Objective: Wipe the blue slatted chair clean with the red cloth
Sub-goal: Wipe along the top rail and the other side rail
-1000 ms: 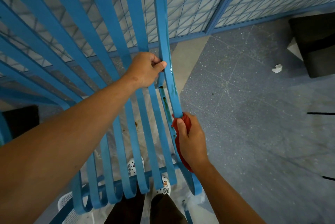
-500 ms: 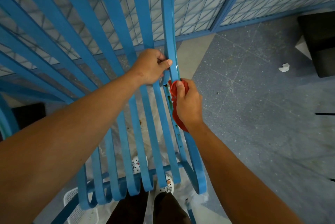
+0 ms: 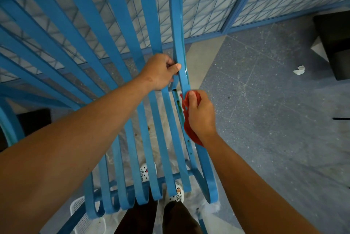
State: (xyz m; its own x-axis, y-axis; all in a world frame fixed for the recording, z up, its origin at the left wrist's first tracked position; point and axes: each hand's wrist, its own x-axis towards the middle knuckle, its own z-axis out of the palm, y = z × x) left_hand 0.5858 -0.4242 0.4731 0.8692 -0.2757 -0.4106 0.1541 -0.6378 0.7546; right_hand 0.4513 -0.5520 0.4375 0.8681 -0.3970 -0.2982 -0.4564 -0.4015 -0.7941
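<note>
Mid-wipe on outer rail of blue slatted chair (image 3: 121,48): left hand (image 3: 161,71) gripping rail above, right hand (image 3: 200,115) fingers curled round red cloth (image 3: 191,131) against rail; next, likely stroke downward.

Both bare forearms reach forward and down. The left hand (image 3: 161,71) curls its fingers around the chair's side rail (image 3: 177,25), thumb on top. Just below, the right hand (image 3: 200,116) grips the bunched red cloth (image 3: 190,131) against that rail.
</note>
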